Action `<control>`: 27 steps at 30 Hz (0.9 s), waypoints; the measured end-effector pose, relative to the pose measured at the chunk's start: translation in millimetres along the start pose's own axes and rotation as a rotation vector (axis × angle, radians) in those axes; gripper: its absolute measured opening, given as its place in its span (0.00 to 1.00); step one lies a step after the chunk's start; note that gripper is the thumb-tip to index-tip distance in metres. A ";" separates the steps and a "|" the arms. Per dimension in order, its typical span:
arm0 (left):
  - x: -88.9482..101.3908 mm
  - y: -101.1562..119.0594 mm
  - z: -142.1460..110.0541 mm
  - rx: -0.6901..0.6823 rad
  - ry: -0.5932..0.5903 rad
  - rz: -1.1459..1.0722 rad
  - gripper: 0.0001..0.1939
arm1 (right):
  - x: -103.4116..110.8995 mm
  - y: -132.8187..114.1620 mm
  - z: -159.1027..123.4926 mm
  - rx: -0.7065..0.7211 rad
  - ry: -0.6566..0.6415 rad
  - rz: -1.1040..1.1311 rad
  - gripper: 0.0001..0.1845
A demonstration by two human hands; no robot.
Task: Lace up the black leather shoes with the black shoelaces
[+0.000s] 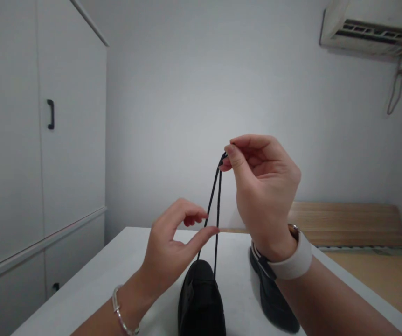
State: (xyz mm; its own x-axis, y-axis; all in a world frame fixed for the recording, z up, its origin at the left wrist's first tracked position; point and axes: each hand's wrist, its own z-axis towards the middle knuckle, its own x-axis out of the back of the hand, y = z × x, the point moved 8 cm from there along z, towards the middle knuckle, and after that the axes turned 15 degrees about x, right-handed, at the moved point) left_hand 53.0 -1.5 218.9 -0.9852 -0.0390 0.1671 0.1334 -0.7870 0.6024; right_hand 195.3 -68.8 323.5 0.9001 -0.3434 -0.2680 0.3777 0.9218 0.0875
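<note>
My right hand [266,186] is raised in the middle, thumb and fingers pinched on a black shoelace [218,196]. Two strands of the lace run down from that pinch to a black shoe [203,301], whose lower part is cut off by the bottom of the view. Beside the strands is my left hand [176,233], its thumb and curled fingers apart. Its thumb tip overlaps one strand and its fingertips are close to the other; whether they touch cannot be told. A second dark shoe [276,298] lies to the right, partly hidden behind my right wrist.
Both shoes rest on a white table [131,252]. A white cabinet [75,116] with dark handles stands at the left. Beyond the table on the right are a wooden headboard [348,224] and a tan bed surface [372,275]. An air conditioner [376,28] hangs high at the right.
</note>
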 end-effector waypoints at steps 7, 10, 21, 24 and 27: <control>-9.1 75.0 18.9 -0.219 0.103 0.219 0.07 | -0.5 -13.2 -11.9 -0.048 -0.056 0.004 0.11; -7.0 67.2 25.1 -0.156 0.152 0.194 0.10 | 0.9 -14.9 -16.2 -0.090 -0.071 0.052 0.11; -9.1 52.0 30.8 0.008 0.012 -0.021 0.08 | 24.3 15.8 -25.7 -0.294 0.033 0.219 0.05; 2.3 21.0 37.9 0.198 0.002 -0.272 0.08 | 52.1 44.6 -35.9 -0.410 0.194 0.272 0.04; 30.4 -32.0 41.0 0.418 0.107 -0.612 0.07 | 93.8 68.5 -50.2 -0.509 0.289 0.180 0.10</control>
State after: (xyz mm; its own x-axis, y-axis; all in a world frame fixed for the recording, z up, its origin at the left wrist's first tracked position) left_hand 23.3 47.7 236.7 -0.8988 0.2541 -0.3572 -0.4331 -0.3883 0.8134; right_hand 294.7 -28.8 256.2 0.8180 -0.1772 -0.5473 0.0097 0.9555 -0.2948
